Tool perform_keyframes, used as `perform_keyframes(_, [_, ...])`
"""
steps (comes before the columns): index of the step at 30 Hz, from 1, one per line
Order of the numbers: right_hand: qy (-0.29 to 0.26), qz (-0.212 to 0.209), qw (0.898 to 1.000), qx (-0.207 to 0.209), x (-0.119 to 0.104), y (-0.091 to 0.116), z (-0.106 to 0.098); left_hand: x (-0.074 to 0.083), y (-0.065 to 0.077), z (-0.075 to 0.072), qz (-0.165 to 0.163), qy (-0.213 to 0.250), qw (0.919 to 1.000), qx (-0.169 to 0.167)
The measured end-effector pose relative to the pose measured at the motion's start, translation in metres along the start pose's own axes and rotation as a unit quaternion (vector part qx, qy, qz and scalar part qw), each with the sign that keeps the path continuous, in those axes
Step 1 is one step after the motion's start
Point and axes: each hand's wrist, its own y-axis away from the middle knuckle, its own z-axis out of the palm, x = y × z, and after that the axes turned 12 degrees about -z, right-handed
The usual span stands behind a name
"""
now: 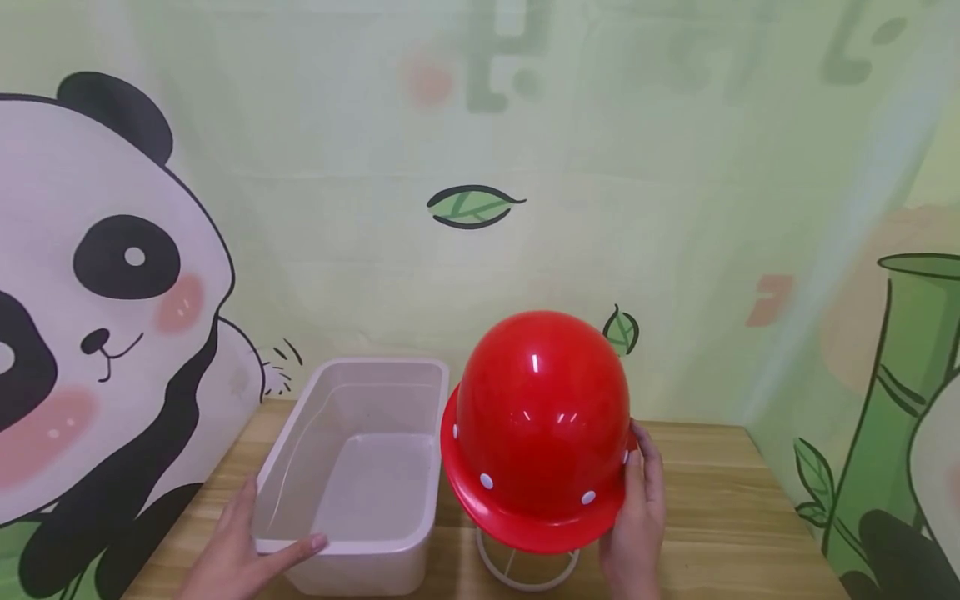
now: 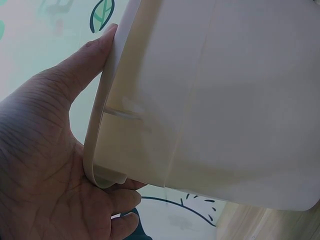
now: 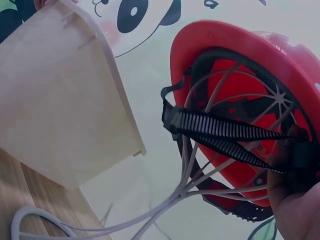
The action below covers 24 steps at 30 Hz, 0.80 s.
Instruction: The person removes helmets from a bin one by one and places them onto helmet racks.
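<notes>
A red hard hat (image 1: 543, 417) sits over a white wire stand (image 1: 527, 588), whose thin ribs spread up inside the shell. My right hand (image 1: 636, 517) grips the hat's right side at the brim. From below, in the right wrist view, a black ribbed strap (image 3: 215, 125) crosses the hat's opening, beside the fingers. To the left stands an off-white plastic bin (image 1: 382, 547) with nothing in it. Its near left corner is held by my left hand (image 1: 232, 554), thumb along the front rim. In the left wrist view, the fingers curl below the bin's rim (image 2: 95, 145).
Both things stand on a wooden table (image 1: 712, 492), side by side, with the hat's brim close to the bin's right rim. A green printed backdrop (image 1: 675, 167) with a panda (image 1: 127, 258) and bamboo hangs right behind the table.
</notes>
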Motion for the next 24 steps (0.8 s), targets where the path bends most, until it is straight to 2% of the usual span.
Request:
perform_keyframes(7, [0.016, 0.002, 0.999, -0.03, -0.003, -0.003, -0.004, 0.001, 0.0, -0.001, -0.006, -0.004, 1.0, -0.004])
perform_keyframes(18, [0.041, -0.001, 0.999, -0.033, -0.006, -0.006, -0.008, -0.001, 0.001, 0.0, 0.007, -0.002, 1.0, 0.005])
perform_keyframes(24, [0.064, 0.001, 0.997, -0.035, -0.007, -0.007, -0.011, 0.001, 0.0, -0.001, -0.006, -0.004, 1.0, -0.003])
